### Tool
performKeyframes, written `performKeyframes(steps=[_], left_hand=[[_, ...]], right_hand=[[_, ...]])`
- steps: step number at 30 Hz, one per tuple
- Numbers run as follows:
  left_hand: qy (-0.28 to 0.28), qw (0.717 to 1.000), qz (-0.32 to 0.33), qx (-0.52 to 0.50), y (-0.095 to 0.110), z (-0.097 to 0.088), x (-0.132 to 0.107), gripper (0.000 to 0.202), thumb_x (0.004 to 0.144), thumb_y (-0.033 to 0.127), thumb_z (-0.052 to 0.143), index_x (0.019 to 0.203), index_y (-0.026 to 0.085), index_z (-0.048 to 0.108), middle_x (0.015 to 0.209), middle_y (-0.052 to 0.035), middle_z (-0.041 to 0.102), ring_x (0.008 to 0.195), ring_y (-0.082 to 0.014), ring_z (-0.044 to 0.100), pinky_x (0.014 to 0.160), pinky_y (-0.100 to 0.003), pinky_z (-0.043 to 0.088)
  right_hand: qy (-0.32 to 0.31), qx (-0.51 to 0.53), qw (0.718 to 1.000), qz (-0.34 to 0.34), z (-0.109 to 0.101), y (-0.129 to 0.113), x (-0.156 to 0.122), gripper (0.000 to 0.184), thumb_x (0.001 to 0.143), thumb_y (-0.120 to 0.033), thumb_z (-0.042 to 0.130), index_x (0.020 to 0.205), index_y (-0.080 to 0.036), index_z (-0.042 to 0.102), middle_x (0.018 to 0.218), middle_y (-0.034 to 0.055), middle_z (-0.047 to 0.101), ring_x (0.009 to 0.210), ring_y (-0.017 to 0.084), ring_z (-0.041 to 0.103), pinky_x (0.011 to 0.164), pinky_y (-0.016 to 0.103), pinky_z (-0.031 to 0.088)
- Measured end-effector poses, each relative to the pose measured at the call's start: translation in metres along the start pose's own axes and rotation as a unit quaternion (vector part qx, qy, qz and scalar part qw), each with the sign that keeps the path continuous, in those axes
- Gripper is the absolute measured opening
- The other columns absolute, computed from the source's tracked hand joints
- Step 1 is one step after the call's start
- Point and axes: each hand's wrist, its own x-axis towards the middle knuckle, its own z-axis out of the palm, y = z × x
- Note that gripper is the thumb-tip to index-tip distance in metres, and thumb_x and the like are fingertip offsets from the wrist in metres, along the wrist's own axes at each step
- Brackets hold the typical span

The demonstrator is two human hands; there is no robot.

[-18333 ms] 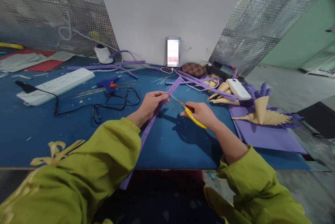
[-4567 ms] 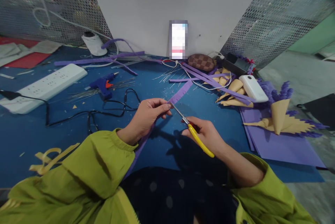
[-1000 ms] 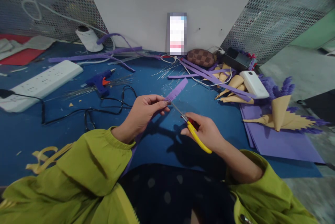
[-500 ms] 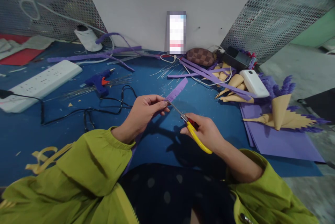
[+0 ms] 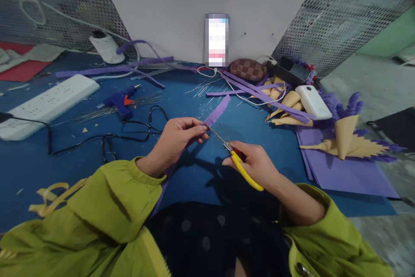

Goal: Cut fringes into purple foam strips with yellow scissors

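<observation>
My left hand (image 5: 177,138) pinches a long purple paper strip (image 5: 216,113) between thumb and fingers; the strip's far end is fringed with small cuts and the rest trails down under my left sleeve. My right hand (image 5: 254,162) grips yellow-handled scissors (image 5: 235,156), whose thin blades reach up-left and meet the strip right at my left fingertips. Both hands hover above the blue table (image 5: 201,173).
A blue glue gun (image 5: 118,100) with black cord (image 5: 129,130), thin wires and a white power strip (image 5: 45,104) lie left. Purple strips, tan paper cones (image 5: 343,138), a white power bank (image 5: 313,102), purple sheets (image 5: 350,175) lie right. A phone (image 5: 216,39) leans on the white board.
Over the earlier frames the fringed end of the strip has grown longer. In the last second my hands have barely shifted; the scissors stay at the strip's edge.
</observation>
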Motion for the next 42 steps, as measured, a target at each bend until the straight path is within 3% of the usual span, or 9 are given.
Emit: performKeyframes(steps=[13,23,29,35,42], left_hand=[[0.020,0.997,0.034,0.068,0.003,0.001,0.000,0.018,0.076,0.032,0.071,0.070,0.015,0.071,0.063,-0.0019,0.069,0.055,-0.0112,0.055,0.058,-0.024,0.044],[-0.005,0.999,-0.033,-0.004,0.007,0.001,0.000,0.016,0.073,0.031,0.075,0.069,0.016,0.070,0.064,-0.0016,0.068,0.051,-0.0093,0.053,0.053,-0.022,0.041],[-0.003,1.000,-0.003,0.005,0.004,0.000,-0.001,0.014,0.069,0.028,0.079,0.073,0.015,0.073,0.065,-0.0018,0.069,0.055,-0.0095,0.055,0.056,-0.022,0.043],[0.000,1.000,-0.002,-0.002,0.004,0.001,-0.001,0.014,0.071,0.027,0.077,0.073,0.014,0.073,0.065,-0.0022,0.069,0.056,-0.0096,0.055,0.055,-0.022,0.042],[-0.006,1.000,0.004,0.003,0.001,0.000,-0.001,0.013,0.072,0.028,0.077,0.074,0.015,0.073,0.065,-0.0024,0.069,0.058,-0.0102,0.056,0.056,-0.022,0.042]], right_hand=[[0.007,0.008,1.000,-0.004,0.001,0.003,0.002,0.029,0.084,-0.047,0.064,0.085,-0.018,0.063,0.061,-0.0048,0.046,0.056,0.009,0.037,0.054,0.020,0.030],[-0.048,0.140,0.989,0.022,0.004,0.011,0.002,0.038,0.084,-0.052,0.061,0.095,-0.016,0.065,0.065,-0.0037,0.042,0.058,0.009,0.031,0.051,0.021,0.027],[-0.018,0.056,0.998,0.010,0.003,0.009,0.001,0.037,0.084,-0.052,0.063,0.097,-0.018,0.065,0.064,-0.0041,0.047,0.057,0.010,0.036,0.053,0.021,0.029],[0.040,-0.045,0.998,-0.008,0.001,0.002,0.001,0.047,0.080,-0.059,0.064,0.104,-0.019,0.066,0.073,0.0001,0.060,0.062,0.012,0.049,0.058,0.022,0.035],[0.023,-0.035,0.999,-0.012,0.001,0.001,0.001,0.043,0.083,-0.060,0.061,0.099,-0.019,0.064,0.073,0.0000,0.061,0.062,0.011,0.051,0.057,0.022,0.034]])
